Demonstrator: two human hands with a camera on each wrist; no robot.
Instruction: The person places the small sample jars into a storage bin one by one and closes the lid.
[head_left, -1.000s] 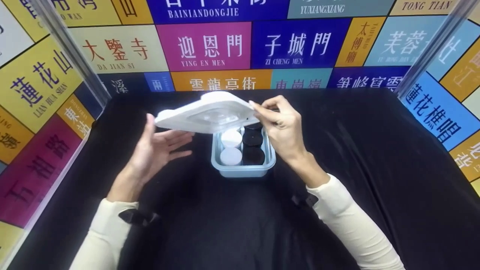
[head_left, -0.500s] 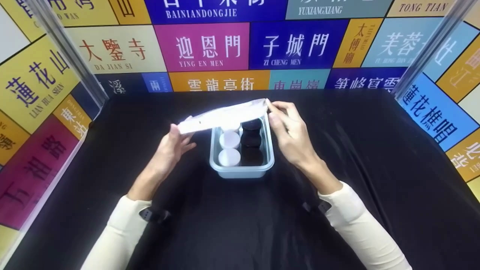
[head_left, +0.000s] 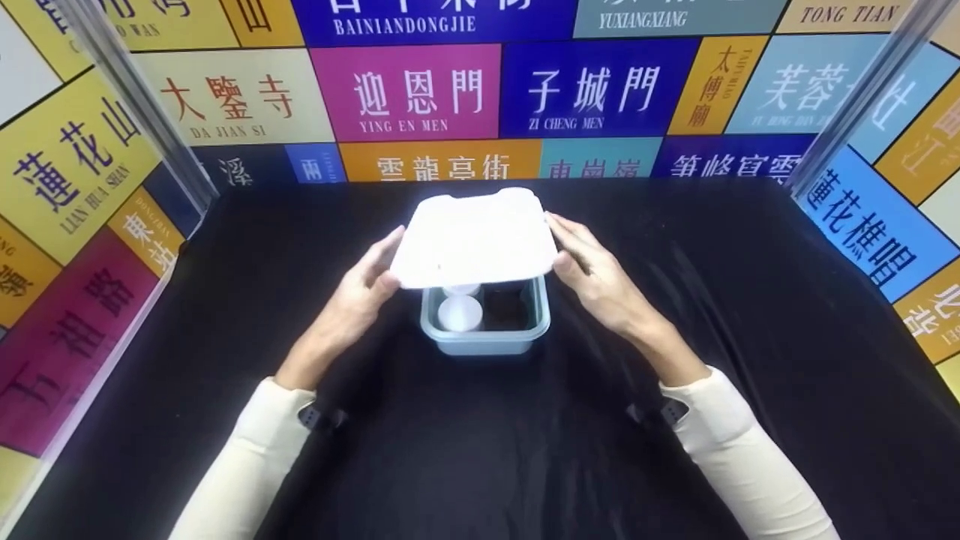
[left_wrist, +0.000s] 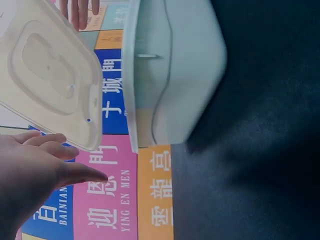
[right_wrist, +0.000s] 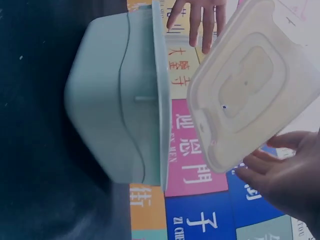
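A white plastic lid [head_left: 474, 240] hangs tilted over the back part of a light blue food container [head_left: 485, 346]. My left hand [head_left: 358, 294] holds the lid's left edge, thumb near its front corner. At the opposite edge, my right hand [head_left: 600, 283] holds it between fingers and thumb. Inside the container, a white round-topped piece [head_left: 460, 313] shows beside a dark one [head_left: 507, 309]; the lid hides those farther back. Both wrist views show the lid's recessed underside [right_wrist: 247, 82] above the container rim, apart from it.
Black cloth [head_left: 480, 450] covers the table, with creases to the right. A panel wall [head_left: 405, 90] of coloured name tiles stands behind, with clear upright edges [head_left: 142, 112] at the corners. The container stands near the middle of the cloth.
The lid was tilted between the hands and has turned to lie squarer over the container, covering more of it. My left hand has moved right and taken the lid's left edge.
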